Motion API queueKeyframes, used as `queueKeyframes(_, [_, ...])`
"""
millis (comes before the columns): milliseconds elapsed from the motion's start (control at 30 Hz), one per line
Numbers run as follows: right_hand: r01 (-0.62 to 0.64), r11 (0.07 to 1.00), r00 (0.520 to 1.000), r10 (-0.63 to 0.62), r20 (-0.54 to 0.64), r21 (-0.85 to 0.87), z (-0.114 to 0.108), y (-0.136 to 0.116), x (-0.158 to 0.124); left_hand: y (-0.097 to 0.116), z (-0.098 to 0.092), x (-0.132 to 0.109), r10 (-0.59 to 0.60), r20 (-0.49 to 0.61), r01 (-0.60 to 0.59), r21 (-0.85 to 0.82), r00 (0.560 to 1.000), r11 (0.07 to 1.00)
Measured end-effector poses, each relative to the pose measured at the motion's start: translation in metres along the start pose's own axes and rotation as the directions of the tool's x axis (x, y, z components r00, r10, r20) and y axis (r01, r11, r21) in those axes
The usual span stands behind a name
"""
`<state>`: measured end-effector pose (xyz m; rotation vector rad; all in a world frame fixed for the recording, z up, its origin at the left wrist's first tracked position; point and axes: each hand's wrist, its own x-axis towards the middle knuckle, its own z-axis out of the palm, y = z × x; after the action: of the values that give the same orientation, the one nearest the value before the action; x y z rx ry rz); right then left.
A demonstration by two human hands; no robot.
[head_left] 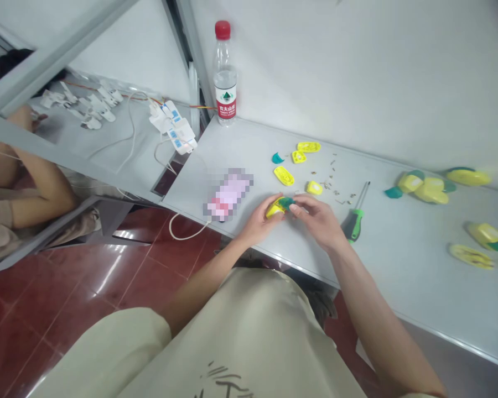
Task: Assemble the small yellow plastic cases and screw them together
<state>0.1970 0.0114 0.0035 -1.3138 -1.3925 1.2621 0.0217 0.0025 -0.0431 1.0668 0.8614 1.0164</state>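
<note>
My left hand (260, 222) grips a yellow plastic shell (275, 210) near the front edge of the grey table (311, 249). Fingers of my right hand (315, 214) are closed on a dark green piece (286, 203), which lies against the top of the shell. Behind my hands are a yellow block (314, 187), an open yellow shell (284, 176), two more yellow parts and a green curved piece (278, 158). Small screws (335, 192) are scattered to their right. A green-and-black screwdriver (356, 224) lies just right of my right hand.
A water bottle (225, 88) stands by the wall. At left are a blurred-out phone (229, 194) with a cable and a power strip (175, 128). Yellow-green pieces (431, 189) lie at right. A person's arm (45, 177) shows beyond the metal frame (62, 50).
</note>
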Motion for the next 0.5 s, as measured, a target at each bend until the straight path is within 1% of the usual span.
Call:
queueKeyframes(100, [-0.014, 0.999, 0.999, 0.016, 0.04, -0.039, 0.0029, -0.0013, -0.0005, 0.0002, -0.0004, -0.0004, 0.015, -0.008, -0.015, 0.011, 1.0, 1.0])
queueKeyframes(233, [-0.007, 0.999, 1.0, 0.006, -0.02, -0.044, 0.0046, -0.0053, -0.0011, 0.0013, 0.0002, -0.0002, 0.001, -0.006, -0.001, -0.003, 1.0, 1.0])
queueKeyframes(367, [-0.005, 0.998, 1.0, 0.005, -0.009, -0.061, 0.0059, -0.007, -0.0015, 0.0024, 0.0007, -0.0003, -0.016, -0.014, 0.016, -0.003, 1.0, 1.0])
queueKeyframes(500, [-0.011, 0.998, 0.999, 0.009, -0.038, -0.056, 0.0093, -0.0056, -0.0016, 0.004, 0.0005, -0.001, -0.019, -0.003, 0.019, 0.02, 1.0, 1.0])
